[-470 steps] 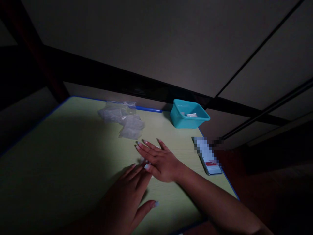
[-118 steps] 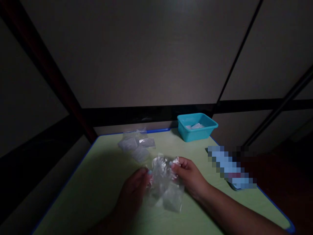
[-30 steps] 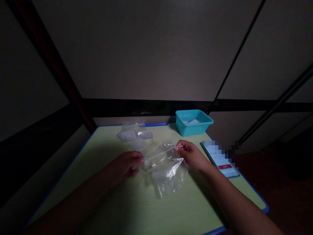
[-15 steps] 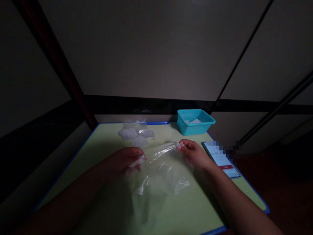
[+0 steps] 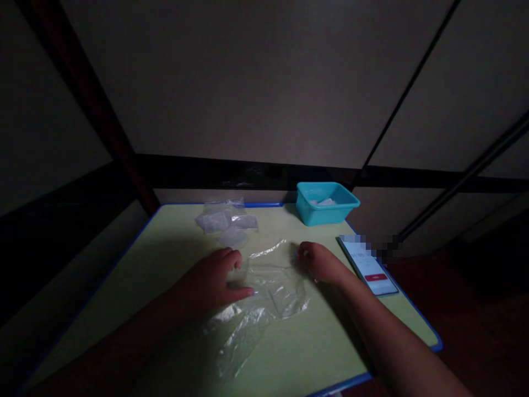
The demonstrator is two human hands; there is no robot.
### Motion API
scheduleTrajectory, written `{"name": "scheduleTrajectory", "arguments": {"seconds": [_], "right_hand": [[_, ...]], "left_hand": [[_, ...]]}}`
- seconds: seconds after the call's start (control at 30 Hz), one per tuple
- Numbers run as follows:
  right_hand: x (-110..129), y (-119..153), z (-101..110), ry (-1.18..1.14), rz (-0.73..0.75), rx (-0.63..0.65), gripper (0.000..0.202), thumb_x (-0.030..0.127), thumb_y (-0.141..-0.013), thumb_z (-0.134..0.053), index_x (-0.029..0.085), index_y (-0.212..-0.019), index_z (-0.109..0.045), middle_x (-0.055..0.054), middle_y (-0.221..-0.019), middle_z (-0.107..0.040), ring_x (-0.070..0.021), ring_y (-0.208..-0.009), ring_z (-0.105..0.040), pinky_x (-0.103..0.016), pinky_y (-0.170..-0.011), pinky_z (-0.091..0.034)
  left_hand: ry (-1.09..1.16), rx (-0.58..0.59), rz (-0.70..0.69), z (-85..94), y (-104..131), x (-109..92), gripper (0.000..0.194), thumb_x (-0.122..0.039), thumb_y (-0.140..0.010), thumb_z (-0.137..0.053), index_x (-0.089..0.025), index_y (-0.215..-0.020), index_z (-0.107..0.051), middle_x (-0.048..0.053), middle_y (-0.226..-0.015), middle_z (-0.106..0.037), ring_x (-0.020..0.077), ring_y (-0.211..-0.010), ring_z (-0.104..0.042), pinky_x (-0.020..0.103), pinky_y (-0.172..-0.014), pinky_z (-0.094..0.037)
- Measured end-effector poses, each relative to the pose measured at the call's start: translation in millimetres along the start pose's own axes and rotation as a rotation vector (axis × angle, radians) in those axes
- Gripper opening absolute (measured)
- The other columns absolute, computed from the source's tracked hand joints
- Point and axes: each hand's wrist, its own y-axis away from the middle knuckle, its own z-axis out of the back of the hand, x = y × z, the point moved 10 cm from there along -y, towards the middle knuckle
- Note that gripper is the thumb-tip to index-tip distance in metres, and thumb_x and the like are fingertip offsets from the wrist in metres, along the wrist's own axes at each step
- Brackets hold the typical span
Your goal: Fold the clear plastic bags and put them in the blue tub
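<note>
A crumpled clear plastic bag (image 5: 285, 295) lies spread over the table between my two hands. My left hand (image 5: 217, 278) is at the bag's left side, its thumb stretched out over the film and apart from the curled fingers; nothing shows in its grasp. At the bag's upper right corner, the fingers of my right hand (image 5: 320, 260) are pinched together on the film. Where exactly the fingertips meet the plastic is hard to see in the dim light.
Several small folded clear bags (image 5: 225, 221) lie at the back left of the pale green table (image 5: 165, 242). A turquoise basket (image 5: 327, 212) with white pieces inside stands at the back right. A phone (image 5: 370, 270) lies along the right edge, near my right forearm.
The bag was stretched between both hands above the table; now it lies lower and flatter. My left hand has opened off the film, and my right hand has lowered slightly.
</note>
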Motion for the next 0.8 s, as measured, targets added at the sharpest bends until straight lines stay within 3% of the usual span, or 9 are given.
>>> {"name": "scheduleTrajectory", "arguments": {"seconds": [0.13, 0.2, 0.3, 0.43, 0.53, 0.6, 0.67, 0.77, 0.8], "right_hand": [[-1.9, 1.0, -3.3, 0.135, -0.019, 0.026, 0.015, 0.02, -0.087, -0.046, 0.015, -0.086, -0.06, -0.004, -0.066, -0.064, -0.0101, -0.042, -0.051, -0.022, -0.046, -0.031], [-1.5, 1.9, -4.6, 0.193, -0.022, 0.037, 0.018, 0.021, -0.088, -0.044, 0.016, -0.09, -0.061, -0.005, -0.069, -0.066, -0.0118, -0.046, -0.054, -0.023, -0.048, -0.03], [1.3, 3.6, -3.1, 0.274, -0.013, 0.034, 0.017, 0.021, -0.087, -0.045, 0.015, -0.09, -0.061, -0.009, -0.077, -0.068, -0.0155, -0.059, -0.059, -0.023, -0.051, -0.029], [6.4, 7.2, -2.5, 0.32, 0.009, 0.058, 0.018, 0.02, -0.087, -0.044, 0.016, -0.087, -0.062, -0.008, -0.078, -0.068, -0.0151, -0.061, -0.059, -0.023, -0.051, -0.029], [9.7, 11.1, -2.7, 0.325, 0.016, 0.08, 0.02, 0.019, -0.088, -0.042, 0.016, -0.089, -0.061, -0.007, -0.077, -0.068, -0.013, -0.054, -0.058, -0.023, -0.05, -0.03], [11.3, 13.3, -2.5, 0.332, 0.015, 0.088, 0.02, 0.018, -0.089, -0.041, 0.017, -0.09, -0.061, -0.007, -0.076, -0.069, -0.0127, -0.051, -0.057, -0.024, -0.05, -0.031], [12.1, 14.3, -1.5, 0.348, 0.01, 0.083, 0.02, 0.019, -0.09, -0.041, 0.017, -0.09, -0.061, -0.007, -0.075, -0.069, -0.0137, -0.051, -0.058, -0.024, -0.051, -0.032], [10.4, 12.9, 1.3, 0.391, -0.005, 0.049, 0.021, 0.021, -0.091, -0.04, 0.016, -0.093, -0.061, -0.012, -0.081, -0.069, -0.0188, -0.062, -0.063, -0.026, -0.054, -0.034], [9.0, 11.7, 2.0, 0.406, -0.011, 0.036, 0.021, 0.022, -0.091, -0.04, 0.016, -0.094, -0.061, -0.014, -0.085, -0.07, -0.0211, -0.067, -0.064, -0.027, -0.055, -0.035]], "left_hand": [[-0.22, 0.014, -0.089, -10.9, 2.6, -4.7, 0.017, -0.033, -0.076, -0.056, -0.018, -0.084, -0.052, 0.006, -0.088, -0.054, 0.0231, -0.082, -0.05, 0.033, -0.071, -0.038], [-0.2, 0.041, -0.114, -15.5, -0.6, -2.6, 0.01, -0.028, -0.078, -0.048, -0.019, -0.075, -0.051, 0.005, -0.082, -0.054, 0.022, -0.079, -0.05, 0.032, -0.069, -0.038], [-0.115, 0.034, -0.089, -14.2, -8.4, 7.7, 0.016, -0.027, -0.078, -0.043, -0.021, -0.064, -0.047, 0.002, -0.073, -0.054, 0.0195, -0.072, -0.052, 0.03, -0.065, -0.039], [-0.098, -0.099, 0.052, 7.3, -17.6, 35.3, 0.018, -0.031, -0.08, -0.038, -0.022, -0.068, -0.047, 0.0, -0.063, -0.054, 0.0192, -0.061, -0.051, 0.03, -0.058, -0.04], [-0.151, -0.279, 0.12, 34.7, -14.1, 40.8, 0.021, -0.031, -0.084, -0.035, -0.019, -0.085, -0.051, 0.009, -0.084, -0.059, 0.0269, -0.081, -0.055, 0.04, -0.074, -0.044], [-0.201, -0.376, 0.078, 46.3, -6.6, 26.0, 0.026, -0.032, -0.085, -0.038, -0.016, -0.1, -0.052, 0.015, -0.109, -0.056, 0.0322, -0.107, -0.048, 0.047, -0.094, -0.037], [-0.245, -0.387, -0.109, 40.9, 1.9, -6.4, 0.027, -0.033, -0.086, -0.043, -0.018, -0.105, -0.055, 0.013, -0.114, -0.057, 0.0313, -0.111, -0.047, 0.047, -0.1, -0.034], [-0.212, -0.081, -0.425, -9.3, 14.3, -48.2, 0.031, -0.033, -0.088, -0.046, -0.023, -0.114, -0.057, 0.007, -0.119, -0.061, 0.0265, -0.112, -0.052, 0.043, -0.102, -0.035], [-0.213, 0.012, -0.481, -25.6, 18.4, -53.7, 0.036, -0.034, -0.088, -0.048, -0.023, -0.121, -0.054, 0.006, -0.127, -0.058, 0.0259, -0.118, -0.05, 0.042, -0.106, -0.032]]}}
